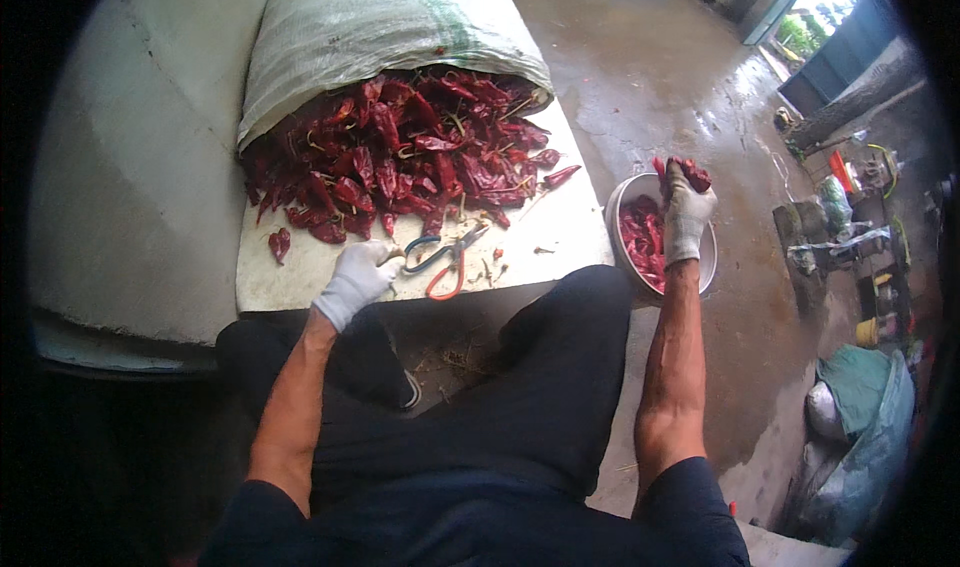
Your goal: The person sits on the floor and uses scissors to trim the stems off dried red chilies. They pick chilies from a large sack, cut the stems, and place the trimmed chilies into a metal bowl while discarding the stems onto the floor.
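A heap of dried red chili peppers (pixel 405 154) spills from the mouth of a white woven sack (pixel 360 27) onto a pale board (pixel 277 286). My left hand (pixel 356 280), in a white knit glove, is at the board's near edge with its fingers curled. It is beside a pair of pliers (pixel 456 252) with one blue and one red handle; whether it grips anything is unclear. My right hand (pixel 688 211), gloved too, grips a bunch of dried chili peppers (pixel 694 175) above a white bucket (pixel 712 267). More red peppers (pixel 639 241) lie inside that bucket.
Broken-off stems (pixel 487 273) and a single pepper (pixel 279 245) lie on the board. A concrete wall (pixel 135 169) rises at left. The concrete floor (pixel 600 64) looks wet. Covered bags (pixel 855 447) and assorted clutter (pixel 840 214) stand along the right side.
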### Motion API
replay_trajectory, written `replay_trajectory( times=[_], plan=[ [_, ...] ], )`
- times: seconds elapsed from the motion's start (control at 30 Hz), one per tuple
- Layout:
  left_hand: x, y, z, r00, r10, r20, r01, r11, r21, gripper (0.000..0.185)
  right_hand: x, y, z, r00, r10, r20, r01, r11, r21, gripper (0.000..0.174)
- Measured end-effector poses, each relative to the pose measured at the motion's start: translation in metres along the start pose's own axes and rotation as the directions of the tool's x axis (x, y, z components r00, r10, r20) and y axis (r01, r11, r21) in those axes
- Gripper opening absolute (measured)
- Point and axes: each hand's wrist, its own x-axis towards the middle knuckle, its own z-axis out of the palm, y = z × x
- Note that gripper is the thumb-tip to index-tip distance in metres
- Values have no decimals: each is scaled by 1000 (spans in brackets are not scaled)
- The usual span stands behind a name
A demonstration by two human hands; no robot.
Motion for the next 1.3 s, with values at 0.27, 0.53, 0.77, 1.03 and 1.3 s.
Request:
replay_trajectory(
  times=[0.27, 0.53, 0.77, 1.03, 1.3],
  plan=[
    [-2, 21, -37, 990, -46, -137, 13, 973, -232, 17, -7, 42, -106, 989, 39, -141, -145, 418, -897, 59],
    [-117, 36, -104, 883, -81, -461, 53, 996, -74, 15, -145, -47, -68, 968, 69, 240, 76, 836, -544, 24],
    [-305, -63, -72, 380, -816, -436, 497, 578, -648, 25, -312, 23, -198, 862, 501, 79, -339, 686, -644, 21],
    [-456, -118, 120, 176, -896, 407, 890, -32, -455, 27, -438, 27, -287, 382, 822, -421, -787, 51, -615, 20],
    [-477, -86, 132, 1, -840, 543, 887, -250, -388, 31, -324, 36, -213, 520, 757, -395, -672, 78, -737, 20]
  ],
)
